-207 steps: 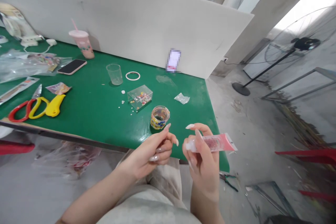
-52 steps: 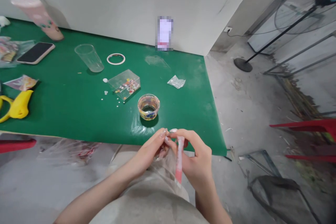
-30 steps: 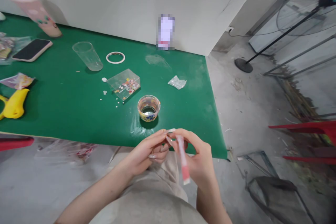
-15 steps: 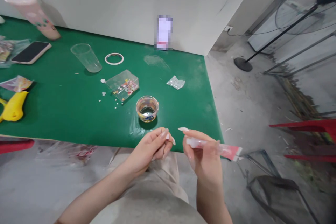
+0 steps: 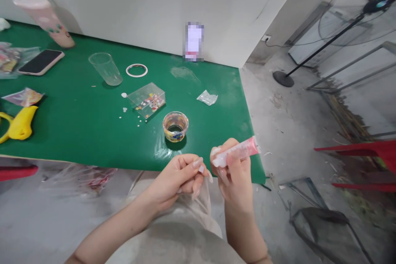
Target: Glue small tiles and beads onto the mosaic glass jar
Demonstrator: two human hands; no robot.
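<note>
My right hand (image 5: 233, 173) is wrapped round a glue-like squeeze tube (image 5: 239, 152), clear with a pink end, its white tip pointing left toward my other hand. Between the thumb and finger of my left hand (image 5: 184, 175) is a small white piece (image 5: 201, 169), pinched at the front edge of the table. Just beyond both hands stands a small clear cup (image 5: 175, 127) with coloured pieces on its wall. Behind it, a transparent box (image 5: 147, 101) holds several small colourful pieces, with white bits scattered beside it.
On the green table (image 5: 93, 132) are a clear plastic cup (image 5: 107, 70), a white ring (image 5: 136, 70), a small plastic packet (image 5: 207, 97), a phone (image 5: 41, 62), a yellow tool (image 5: 23, 123) and a pink tumbler (image 5: 46, 20). A fan stand (image 5: 283, 78) is on the floor at right.
My right hand has moved up and left, and the tube has swung so its pink end points up to the right. My left hand keeps its pinch, slightly shifted right.
</note>
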